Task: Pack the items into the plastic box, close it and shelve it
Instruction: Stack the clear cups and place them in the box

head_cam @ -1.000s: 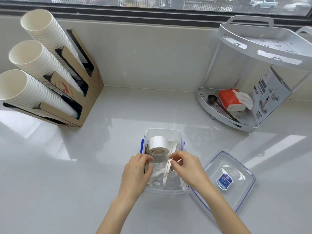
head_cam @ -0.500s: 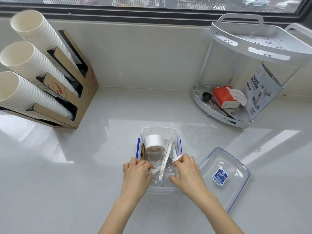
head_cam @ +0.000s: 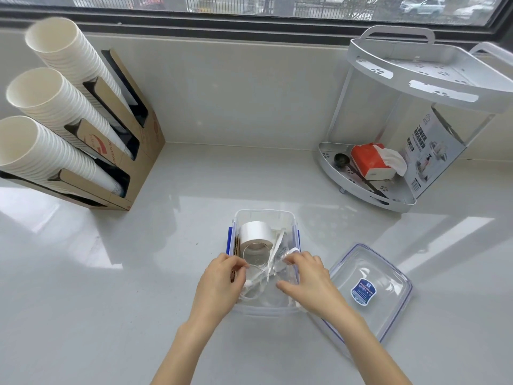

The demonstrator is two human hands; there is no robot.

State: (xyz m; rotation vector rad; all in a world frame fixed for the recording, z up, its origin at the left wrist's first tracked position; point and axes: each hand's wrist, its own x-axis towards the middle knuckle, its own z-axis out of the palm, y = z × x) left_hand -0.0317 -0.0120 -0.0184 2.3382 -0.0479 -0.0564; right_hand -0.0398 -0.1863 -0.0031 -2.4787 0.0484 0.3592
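White paper cups [head_cam: 50, 107] lie stacked in a cardboard holder on the far left. In the middle sits the clear plastic box [head_cam: 265, 215], a roll of white tape [head_cam: 255, 236] inside. The left hand [head_cam: 222, 284] and right hand [head_cam: 311, 279] pinch thin white things (hard to tell what) in the box. The lid [head_cam: 369, 290] lies just right of it, off.

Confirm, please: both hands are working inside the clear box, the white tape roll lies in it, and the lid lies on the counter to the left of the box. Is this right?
Not quite. The head view shows the lid on the counter to the right of the clear box, not the left. The rest holds: the left hand and right hand are inside the box, with the white tape roll in it.
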